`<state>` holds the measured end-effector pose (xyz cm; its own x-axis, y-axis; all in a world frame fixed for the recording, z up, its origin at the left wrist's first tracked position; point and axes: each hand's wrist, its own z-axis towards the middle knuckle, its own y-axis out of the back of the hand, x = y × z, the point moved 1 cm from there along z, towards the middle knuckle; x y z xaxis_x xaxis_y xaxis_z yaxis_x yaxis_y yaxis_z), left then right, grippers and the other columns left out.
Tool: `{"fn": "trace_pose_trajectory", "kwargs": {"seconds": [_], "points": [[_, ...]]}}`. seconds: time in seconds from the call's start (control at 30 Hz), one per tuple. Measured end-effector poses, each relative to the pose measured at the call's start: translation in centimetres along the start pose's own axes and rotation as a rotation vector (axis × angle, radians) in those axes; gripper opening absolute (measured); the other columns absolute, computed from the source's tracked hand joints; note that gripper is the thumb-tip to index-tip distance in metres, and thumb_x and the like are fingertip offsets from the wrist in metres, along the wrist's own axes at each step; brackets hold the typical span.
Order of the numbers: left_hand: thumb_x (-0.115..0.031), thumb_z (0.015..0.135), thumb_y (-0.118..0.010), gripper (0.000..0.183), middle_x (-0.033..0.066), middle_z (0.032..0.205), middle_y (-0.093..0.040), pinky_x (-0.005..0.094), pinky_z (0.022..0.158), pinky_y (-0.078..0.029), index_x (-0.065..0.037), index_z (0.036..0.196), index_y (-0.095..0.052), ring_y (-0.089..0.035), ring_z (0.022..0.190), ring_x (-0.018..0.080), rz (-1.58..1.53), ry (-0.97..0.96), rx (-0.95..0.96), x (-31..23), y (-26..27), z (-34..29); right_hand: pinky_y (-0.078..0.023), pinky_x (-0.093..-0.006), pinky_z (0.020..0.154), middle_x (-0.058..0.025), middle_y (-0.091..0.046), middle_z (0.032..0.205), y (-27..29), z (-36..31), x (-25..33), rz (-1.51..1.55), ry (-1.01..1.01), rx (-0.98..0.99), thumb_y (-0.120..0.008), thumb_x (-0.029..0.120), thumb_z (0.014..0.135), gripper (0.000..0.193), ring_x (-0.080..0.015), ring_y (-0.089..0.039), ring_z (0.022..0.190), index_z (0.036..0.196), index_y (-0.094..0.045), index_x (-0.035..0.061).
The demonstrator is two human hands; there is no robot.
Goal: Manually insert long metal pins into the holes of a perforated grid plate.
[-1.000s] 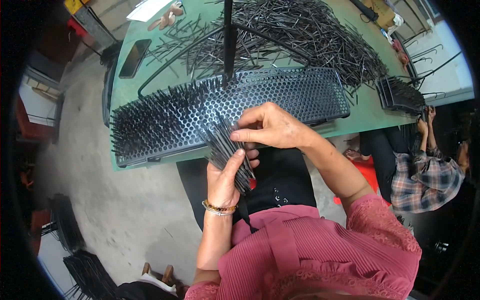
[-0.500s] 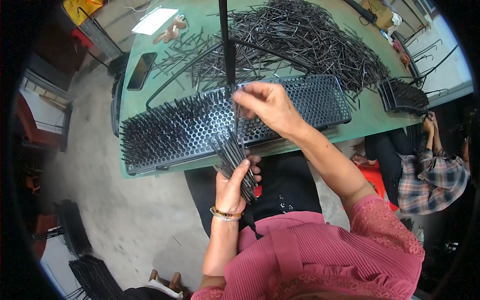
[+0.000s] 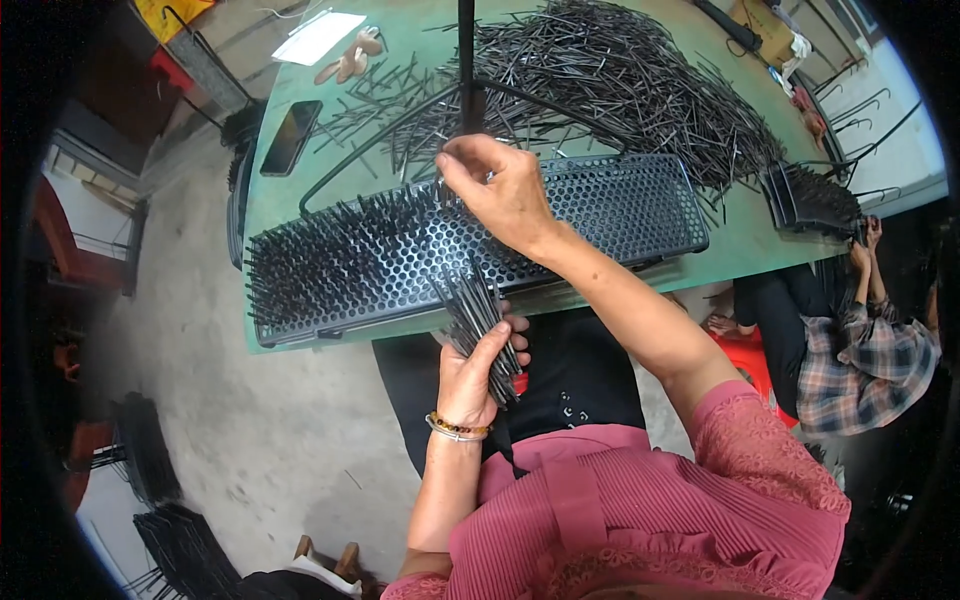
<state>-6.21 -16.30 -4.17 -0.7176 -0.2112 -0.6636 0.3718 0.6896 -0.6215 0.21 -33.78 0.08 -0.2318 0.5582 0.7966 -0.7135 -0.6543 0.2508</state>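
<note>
A bundle of thin black sticks (image 3: 482,325) is clasped in my left hand (image 3: 475,370), low in front of the table's near edge. Above the long black perforated panel (image 3: 590,215), my right hand (image 3: 500,195) is closed in a pinch, its fingertips where the upright sticks (image 3: 330,255) give way to bare holes. Whatever sits between those fingertips is too small to make out. Upright sticks fill the panel's left part; its right part shows open holes. A black rod frame (image 3: 467,60) rises from behind the panel.
Behind the panel, a large heap of loose black sticks (image 3: 620,85) covers the green table (image 3: 215,335). A phone (image 3: 290,138), white paper (image 3: 318,37) and a tan object (image 3: 350,57) lie at the left. At the right, another person (image 3: 865,360) handles a similar stick-filled panel (image 3: 815,195).
My right hand has moved left and slightly up, from near my left hand's bundle to the edge of the upright sticks. My left hand still holds the bundle, almost in place.
</note>
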Motion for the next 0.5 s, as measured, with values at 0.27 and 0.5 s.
{"fn": "trace_pose_trajectory", "kwargs": {"seconds": [0.27, 0.5], "points": [[-0.009, 0.087, -0.06, 0.031, 0.0116, 0.094, -0.065, 0.0271, 0.064, -0.055, 0.002, 0.115, -0.054, -0.063, 0.074, 0.0134, -0.007, 0.007, -0.002, -0.1, 0.3, 0.1, -0.049, -0.0254, 0.058, -0.0081, -0.067, 0.077, -0.5, -0.6, 0.1, -0.058, 0.129, 0.041, -0.067, 0.011, 0.08, 0.014, -0.0132, -0.062, 0.064, 0.089, -0.066, 0.0009], [-0.01, 0.087, -0.06, 0.032, 0.0135, 0.094, -0.064, 0.0281, 0.065, -0.055, 0.004, 0.115, -0.053, -0.062, 0.075, 0.0146, -0.018, 0.001, -0.006, -0.2, 0.2, 0.0, -0.041, -0.0361, 0.078, -0.0051, -0.064, 0.083, -0.7, -1.2, -0.3, -0.268, 0.343, 0.104, -0.069, 0.012, 0.074, 0.011, -0.0241, -0.059, 0.082, 0.081, -0.066, 0.0047]]}}
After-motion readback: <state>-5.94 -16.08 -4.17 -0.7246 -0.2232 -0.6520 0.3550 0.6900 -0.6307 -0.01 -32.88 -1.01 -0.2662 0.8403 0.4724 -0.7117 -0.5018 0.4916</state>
